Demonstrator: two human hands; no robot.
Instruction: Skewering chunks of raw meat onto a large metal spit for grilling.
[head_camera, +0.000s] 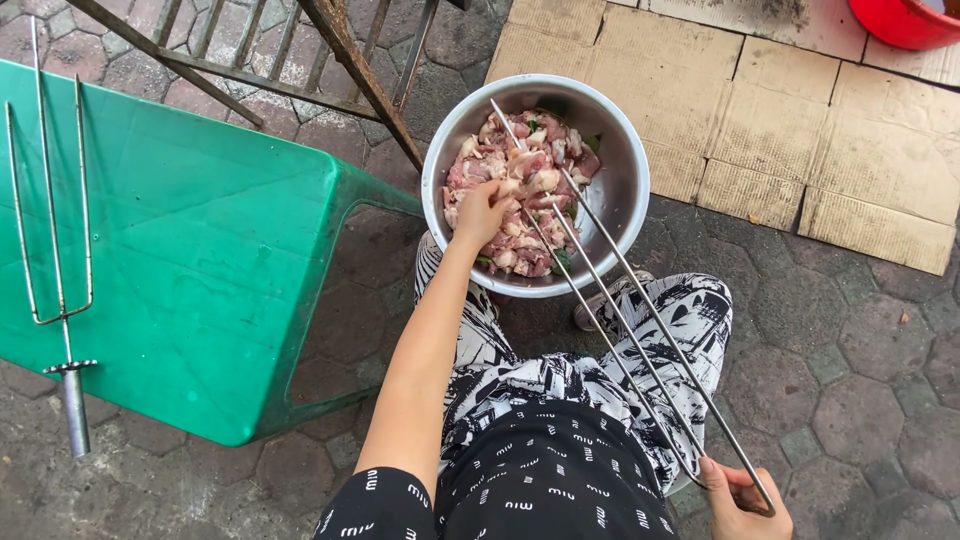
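Gripping meat pieces (520, 200) in steel bowl (622, 190) — left hand (482, 212); right hand (745, 500) clasps skewer fork (630, 300).

Red basin (912, 20) cut off by the top-right corner. Right hand (745, 500) clipped by the bottom edge. Left hand (483, 213) fingertips buried in the raw meat (525, 190), grip unreadable.

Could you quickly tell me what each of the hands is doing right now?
Left hand: closed on a piece of raw meat in the steel bowl.
Right hand: closed, holding the three-pronged metal skewer.

Meat pieces (525, 200) lie in the bowl (625, 190), right of the table (200, 250).
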